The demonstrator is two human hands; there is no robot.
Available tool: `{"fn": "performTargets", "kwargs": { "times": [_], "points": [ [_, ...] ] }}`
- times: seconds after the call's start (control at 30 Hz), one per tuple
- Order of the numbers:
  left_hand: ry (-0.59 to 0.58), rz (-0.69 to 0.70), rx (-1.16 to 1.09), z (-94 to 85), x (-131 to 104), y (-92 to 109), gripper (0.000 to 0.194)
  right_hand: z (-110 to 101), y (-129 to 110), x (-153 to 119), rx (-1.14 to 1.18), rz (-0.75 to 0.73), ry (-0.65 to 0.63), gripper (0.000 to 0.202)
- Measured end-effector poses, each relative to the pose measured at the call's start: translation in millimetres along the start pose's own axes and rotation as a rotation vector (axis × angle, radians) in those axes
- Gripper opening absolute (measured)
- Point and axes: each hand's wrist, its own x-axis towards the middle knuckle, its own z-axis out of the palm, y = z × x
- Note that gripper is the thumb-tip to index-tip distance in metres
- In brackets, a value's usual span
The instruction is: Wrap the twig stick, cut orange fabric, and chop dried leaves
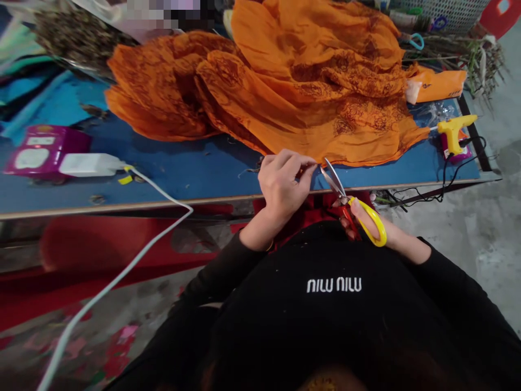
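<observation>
Along the near edge of the table, toward its right half, the front hem of the orange cloth lies within reach of both hands, while the rest spreads back in loose, dark-patterned folds. The left hand has its thumb and forefinger brought together at the tips, seemingly clamped on a small bit of that hem, probably to steady the thin fabric beside the blades; its other fingers curl in loosely. The right hand is closed around the yellow and red handles of the scissors, held just off the near edge, likely so the points can come at the hem from the front. The blades stand apart, tips by the hem and the left fingertips; whether any cloth lies between them I cannot tell. Near the front right corner, a yellow glue gun rests over a purple box, its black cord looping past the edge, with an orange packet behind it. Toward the left end sits a purple power unit with a white adapter, from which a pale cable drops over the near edge, leaving slack beside the left arm
</observation>
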Motion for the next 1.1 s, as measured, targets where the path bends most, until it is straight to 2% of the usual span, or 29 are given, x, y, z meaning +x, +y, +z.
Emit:
{"fn": "performTargets", "kwargs": {
  "times": [0.13,0.37,0.53,0.63,0.73,0.8,0.83,0.87,0.93,1.0,1.1],
  "points": [
    [-0.015,0.060,0.004,-1.0,-4.8,4.9,0.013,13.8,-10.5,17.1,0.112,0.034,0.021,0.073],
    [-0.061,0.099,0.026,-1.4,-7.1,9.9,0.019,26.9,-23.3,40.4,0.128,0.006,0.106,0.067],
    [-0.056,0.094,0.020,-4.3,-7.0,5.0,0.019,19.2,-23.7,29.3,0.093,0.049,0.092,0.071],
    [-0.129,0.052,0.088,-2.4,-8.0,-4.9,0.015,14.3,-24.2,19.2,0.095,0.059,0.126,0.071],
    [-0.224,0.043,0.180,4.6,-7.5,-16.5,0.039,13.0,-24.6,14.7,0.110,0.048,0.140,0.071],
    [-0.254,0.074,0.235,9.8,-5.0,-21.7,0.024,13.7,-24.2,14.2,0.111,0.040,0.123,0.070],
    [-0.247,0.092,0.251,11.7,-3.2,-23.1,0.011,14.3,-23.7,14.1,0.108,0.037,0.113,0.069],
    [-0.221,0.101,0.259,13.0,-1.0,-23.7,0.007,14.9,-23.0,14.1,0.103,0.038,0.103,0.069],
    [-0.135,0.098,0.254,13.4,3.1,-23.8,0.011,16.0,-21.4,14.1,0.087,0.044,0.087,0.069],
    [-0.074,0.098,0.237,12.1,5.8,-24.3,0.006,17.2,-19.9,14.6,0.076,0.054,0.083,0.070],
    [-0.096,0.147,0.221,9.7,5.8,-27.5,0.009,20.1,-19.0,18.0,0.084,0.069,0.090,0.071]
  ]
}}
